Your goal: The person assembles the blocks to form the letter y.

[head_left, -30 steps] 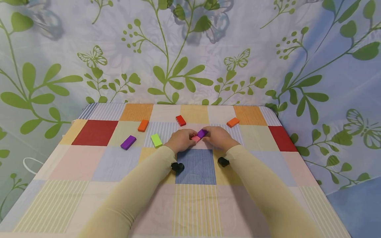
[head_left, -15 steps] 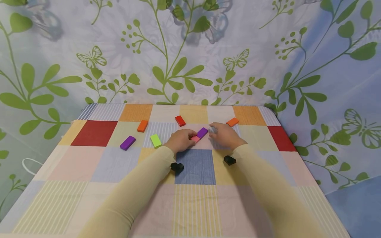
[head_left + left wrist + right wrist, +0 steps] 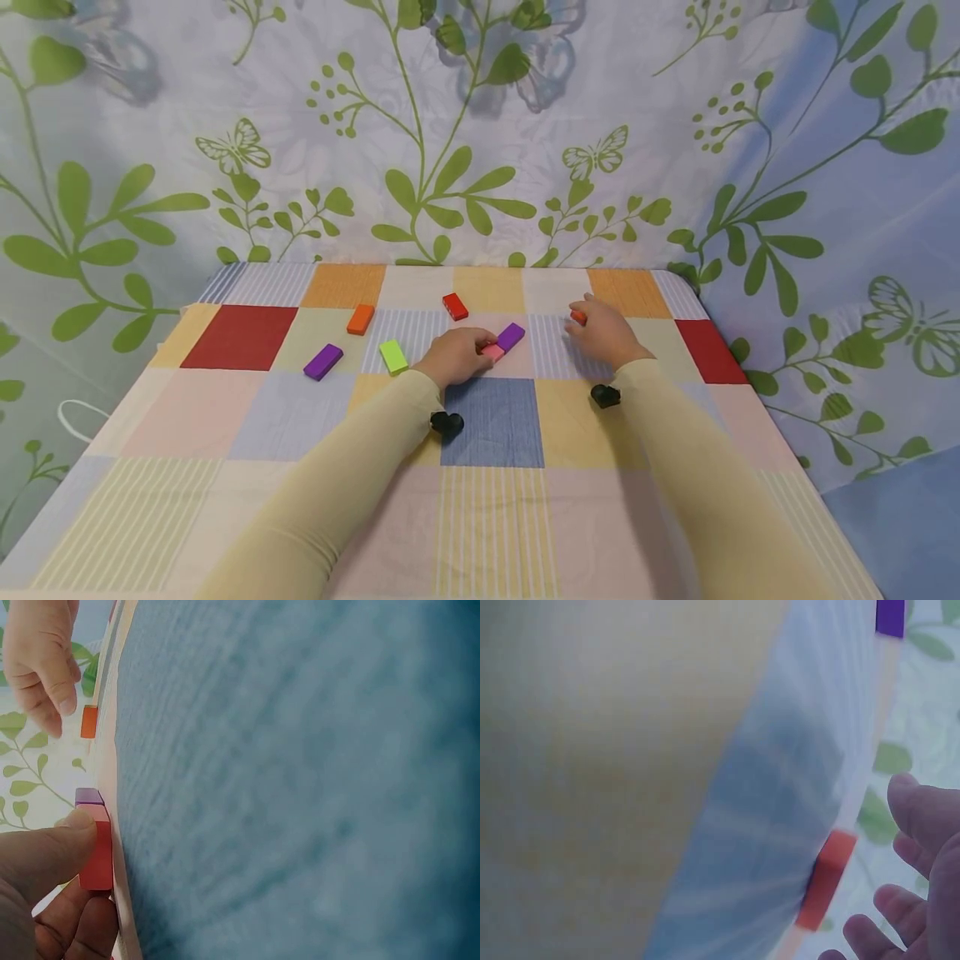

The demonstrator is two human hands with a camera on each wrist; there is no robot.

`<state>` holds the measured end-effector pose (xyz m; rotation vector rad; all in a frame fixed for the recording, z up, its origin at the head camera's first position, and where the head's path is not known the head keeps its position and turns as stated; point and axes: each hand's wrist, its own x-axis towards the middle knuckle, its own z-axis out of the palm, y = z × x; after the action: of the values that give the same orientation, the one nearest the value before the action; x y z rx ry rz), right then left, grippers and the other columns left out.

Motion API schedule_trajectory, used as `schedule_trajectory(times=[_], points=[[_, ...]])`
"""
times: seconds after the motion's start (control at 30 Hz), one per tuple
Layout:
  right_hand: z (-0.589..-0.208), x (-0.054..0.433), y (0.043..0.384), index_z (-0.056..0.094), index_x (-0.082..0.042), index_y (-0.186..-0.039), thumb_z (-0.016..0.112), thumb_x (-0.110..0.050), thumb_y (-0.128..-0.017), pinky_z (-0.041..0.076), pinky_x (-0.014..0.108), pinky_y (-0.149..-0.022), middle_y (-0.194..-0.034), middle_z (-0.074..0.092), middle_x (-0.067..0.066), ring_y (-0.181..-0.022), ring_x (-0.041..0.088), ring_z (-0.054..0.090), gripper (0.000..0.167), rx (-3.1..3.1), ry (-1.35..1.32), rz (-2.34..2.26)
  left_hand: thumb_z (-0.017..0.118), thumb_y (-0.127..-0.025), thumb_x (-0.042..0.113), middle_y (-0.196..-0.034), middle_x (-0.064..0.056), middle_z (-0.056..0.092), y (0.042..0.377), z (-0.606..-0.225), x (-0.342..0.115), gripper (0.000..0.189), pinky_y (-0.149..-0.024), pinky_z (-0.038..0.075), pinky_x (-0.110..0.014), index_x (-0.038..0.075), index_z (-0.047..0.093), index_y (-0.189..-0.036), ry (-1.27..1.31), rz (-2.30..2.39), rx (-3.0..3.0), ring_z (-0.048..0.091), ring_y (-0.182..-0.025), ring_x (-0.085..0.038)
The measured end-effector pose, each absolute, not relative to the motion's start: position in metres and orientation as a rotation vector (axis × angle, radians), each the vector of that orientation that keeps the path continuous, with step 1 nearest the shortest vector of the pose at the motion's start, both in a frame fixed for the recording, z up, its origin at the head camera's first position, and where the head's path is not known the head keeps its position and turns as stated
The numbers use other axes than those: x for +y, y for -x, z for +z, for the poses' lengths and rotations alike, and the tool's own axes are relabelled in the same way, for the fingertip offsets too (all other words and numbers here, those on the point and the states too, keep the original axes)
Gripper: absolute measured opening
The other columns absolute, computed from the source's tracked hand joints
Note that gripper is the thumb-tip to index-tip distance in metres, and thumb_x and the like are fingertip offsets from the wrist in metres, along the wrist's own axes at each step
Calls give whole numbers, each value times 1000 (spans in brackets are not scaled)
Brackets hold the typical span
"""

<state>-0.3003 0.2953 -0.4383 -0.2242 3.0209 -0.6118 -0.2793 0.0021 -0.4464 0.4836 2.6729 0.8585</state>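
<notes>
My left hand pinches a pink block low on the table, thumb on its near face in the left wrist view. A purple block lies end to end with the pink one, on its far right side. Over at the right, my right hand hovers above an orange block and partly hides it in the head view. Its fingers are spread, and the right wrist view has the orange block lying apart from the fingertips.
A red block lies behind the left hand. To the left are a lime green block, another orange block and another purple block. A patchwork cloth covers the table, and a leaf-patterned curtain hangs behind it.
The right hand has let go of the purple block beside the pink one and moved right to the orange block. The left hand has stayed in place on the pink block.
</notes>
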Motion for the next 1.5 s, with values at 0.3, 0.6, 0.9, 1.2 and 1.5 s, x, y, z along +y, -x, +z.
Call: schedule_trajectory(times=[0.3, 0.6, 0.9, 1.2, 1.5], points=[[-438, 310, 305, 49, 5, -152, 66, -21, -104, 34, 61, -123, -160, 44, 30, -148, 48, 42, 57, 3014, 117, -614, 73, -98, 26, -129, -5, 72, 280, -449, 1, 44, -109, 49, -47, 20, 68, -141, -493, 850, 2680, 63, -113, -24], [-444, 317, 309, 57, 4, -143, 68, -19, -102, 46, 57, -111, -140, 61, 26, -124, 42, 58, 49, 3034, 149, -572, 73, -98, 26, -130, -4, 72, 280, -448, 2, 43, -110, 49, -46, 20, 68, -141, -499, 856, 2678, 63, -115, -24], [-448, 322, 313, 54, 2, -148, 67, -21, -104, 45, 59, -112, -142, 60, 26, -126, 42, 57, 51, 2992, 102, -581, 74, -98, 27, -132, -4, 72, 279, -450, 5, 44, -110, 48, -46, 20, 68, -141, -477, 869, 2664, 63, -115, -24], [-447, 322, 315, 53, 2, -149, 66, -20, -104, 46, 57, -111, -142, 61, 26, -127, 42, 58, 52, 2974, 34, -598, 74, -98, 27, -133, -4, 72, 280, -449, 6, 44, -110, 49, -46, 20, 68, -141, -471, 872, 2662, 63, -115, -24], [-448, 319, 317, 56, 1, -145, 66, -20, -104, 48, 56, -109, -139, 63, 25, -121, 40, 59, 48, 2988, 6, -614, 75, -98, 26, -132, -3, 72, 281, -449, 5, 44, -110, 48, -46, 20, 68, -141, -457, 874, 2665, 62, -115, -24]])
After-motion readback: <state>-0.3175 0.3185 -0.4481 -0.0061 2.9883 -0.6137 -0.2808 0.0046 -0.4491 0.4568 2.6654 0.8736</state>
